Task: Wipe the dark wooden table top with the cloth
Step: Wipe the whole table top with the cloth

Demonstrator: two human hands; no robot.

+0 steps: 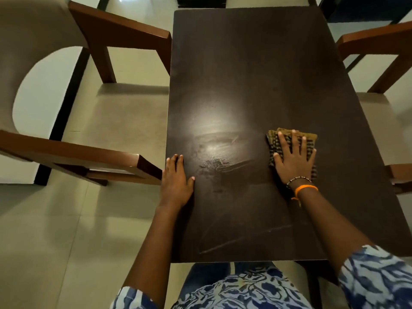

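The right hand (294, 160) lies flat with its fingers spread on the folded cloth (289, 141), pressing it down on the right side of the dark table (256, 63), while the left hand (176, 181) rests open on the table's left edge.

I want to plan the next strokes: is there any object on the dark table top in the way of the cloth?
Nothing visible does. The folded brown striped cloth lies under the right hand; the dark wooden table top beyond it is bare.

the right hand (293, 157) hides most of the cloth (291, 142); the right chair (379, 41) is cut by the edge.
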